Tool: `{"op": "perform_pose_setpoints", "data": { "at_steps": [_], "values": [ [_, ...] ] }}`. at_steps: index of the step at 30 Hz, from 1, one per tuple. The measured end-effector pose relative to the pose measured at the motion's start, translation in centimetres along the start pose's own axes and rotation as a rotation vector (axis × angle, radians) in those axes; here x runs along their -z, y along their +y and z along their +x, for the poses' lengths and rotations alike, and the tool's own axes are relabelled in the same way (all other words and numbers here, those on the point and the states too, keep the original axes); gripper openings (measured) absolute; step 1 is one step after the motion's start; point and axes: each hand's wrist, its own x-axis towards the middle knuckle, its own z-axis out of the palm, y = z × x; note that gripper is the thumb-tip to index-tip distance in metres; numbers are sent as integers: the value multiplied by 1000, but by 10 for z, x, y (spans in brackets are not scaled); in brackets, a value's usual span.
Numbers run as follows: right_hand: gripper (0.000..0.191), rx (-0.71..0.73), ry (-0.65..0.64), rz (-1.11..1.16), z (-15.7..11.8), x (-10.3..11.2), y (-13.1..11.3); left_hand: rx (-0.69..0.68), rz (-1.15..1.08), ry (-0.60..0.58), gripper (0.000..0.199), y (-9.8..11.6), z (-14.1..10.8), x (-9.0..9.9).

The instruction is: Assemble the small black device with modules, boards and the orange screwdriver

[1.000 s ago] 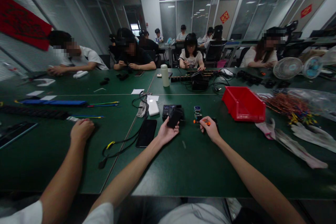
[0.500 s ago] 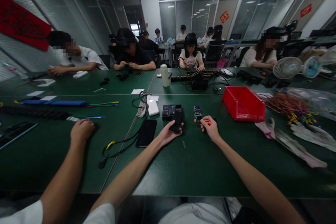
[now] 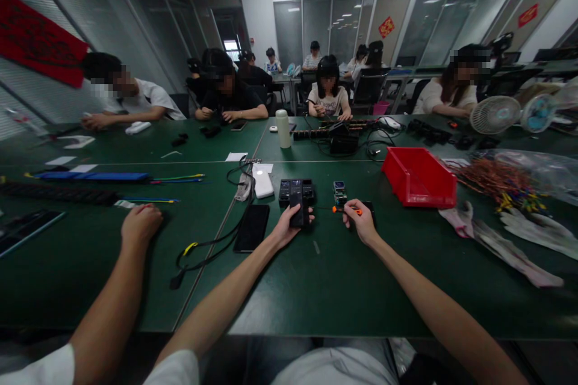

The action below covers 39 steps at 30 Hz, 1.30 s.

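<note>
My left hand (image 3: 287, 228) is wrapped round a black oblong device (image 3: 297, 207), raised off the table with its long side pointing away from me. Just behind it lies a black compartmented tray (image 3: 285, 190) with small dark parts, partly hidden by the device. Between the fingers of my right hand (image 3: 362, 224) is a thin screwdriver (image 3: 335, 209) with an orange handle. Its shaft points left toward the device, and I cannot tell whether the tip touches it. Beyond my right hand lies a small circuit board module (image 3: 339, 191). A dark flat object (image 3: 368, 209) is partly hidden by that hand.
A black phone (image 3: 251, 228), a cable (image 3: 212, 261) and a white power-bank-like box (image 3: 262, 183) lie to the left. At right are a red bin (image 3: 419, 183), gloves (image 3: 510, 252) and a wire bundle (image 3: 492, 180). A neighbour's hand (image 3: 141, 225) rests far left.
The black device in my left hand has turned straighter and shifted slightly left. The screwdriver in my right hand has swung so its shaft shows, pointing left.
</note>
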Motion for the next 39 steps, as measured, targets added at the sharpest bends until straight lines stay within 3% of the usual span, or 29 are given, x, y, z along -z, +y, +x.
{"op": "perform_pose_setpoints", "data": {
  "at_steps": [11, 22, 29, 39],
  "values": [
    [22, 2, -53, -50, -1, -2, -3, 16, 87, 20, 38, 2, -2, -5],
    [28, -4, -25, -67, -1, -4, -7, -9, 105, 22, 38, 2, -2, -7],
    [23, 4, -39, -61, 0, -3, -4, -21, 140, 2, 37, 0, 0, -4],
    [26, -6, 18, -54, 0, -1, -3, -106, 196, 35, 43, -3, -2, -10]
  ]
}}
